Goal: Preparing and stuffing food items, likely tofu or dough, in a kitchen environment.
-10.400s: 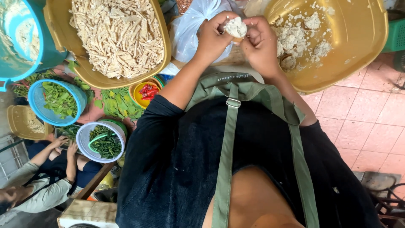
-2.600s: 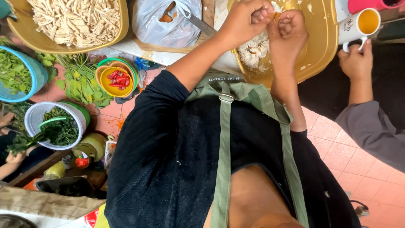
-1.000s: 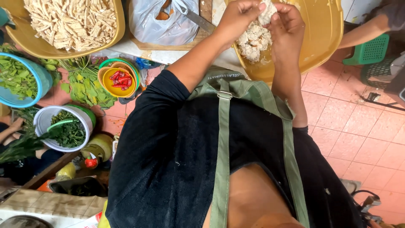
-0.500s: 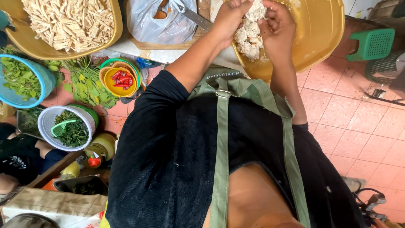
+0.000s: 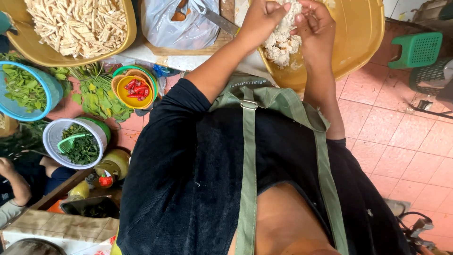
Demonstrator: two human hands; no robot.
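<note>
- The left hand (image 5: 260,19) is closed around a white crumbly lump (image 5: 285,19), with the fingers curled over its top.
- The right hand (image 5: 315,23) is half open; its fingers press the same lump from the other side.
- The lump is held between both hands, above the yellow tub (image 5: 361,33), just over a pile of white crumbs (image 5: 282,47) in it.
- Near the left hand lie a plastic bag (image 5: 177,23) and a knife (image 5: 219,21) on a board.
- Further left stands a tub of pale strips (image 5: 75,23), and below it a bowl of chillies (image 5: 133,89).
</note>
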